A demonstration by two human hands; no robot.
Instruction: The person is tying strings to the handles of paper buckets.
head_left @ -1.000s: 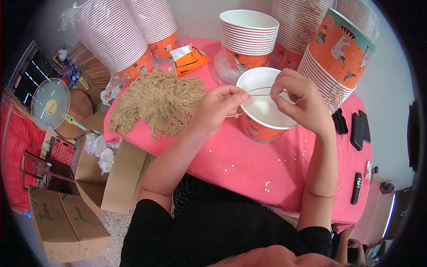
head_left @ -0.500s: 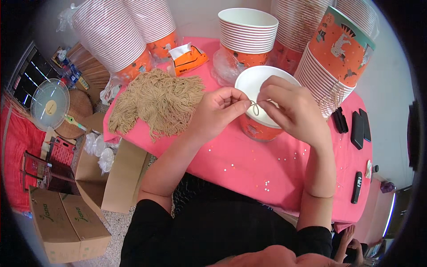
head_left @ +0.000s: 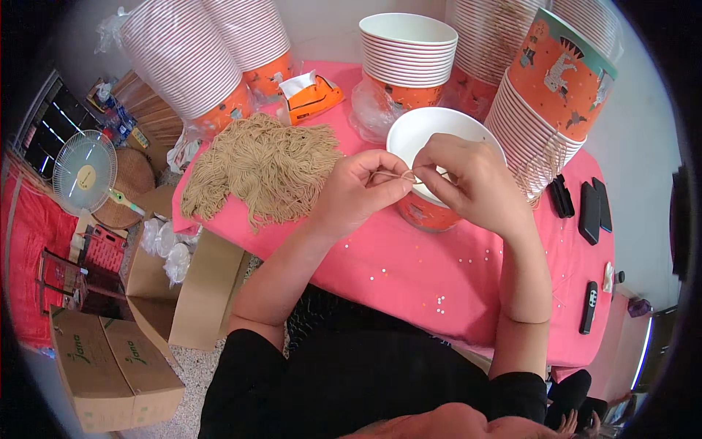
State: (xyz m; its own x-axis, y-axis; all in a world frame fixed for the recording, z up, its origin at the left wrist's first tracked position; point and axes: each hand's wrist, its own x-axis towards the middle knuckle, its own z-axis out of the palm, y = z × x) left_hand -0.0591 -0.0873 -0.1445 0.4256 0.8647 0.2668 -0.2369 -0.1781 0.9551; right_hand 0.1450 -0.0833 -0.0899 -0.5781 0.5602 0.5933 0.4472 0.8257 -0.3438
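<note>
Small packing workshop: stacked paper cups (head_left: 406,55), cardboard boxes (head_left: 110,362).

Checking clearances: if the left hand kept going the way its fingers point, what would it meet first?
Probably the right hand: the left hand points right along the string, fingertips nearly touching over the bucket.

Pink table (head_left: 409,271), twine heap (head_left: 263,164), orange paper tub (head_left: 431,208), cup stacks (head_left: 406,55), tissue box (head_left: 311,95), dark remotes (head_left: 589,212)
</note>
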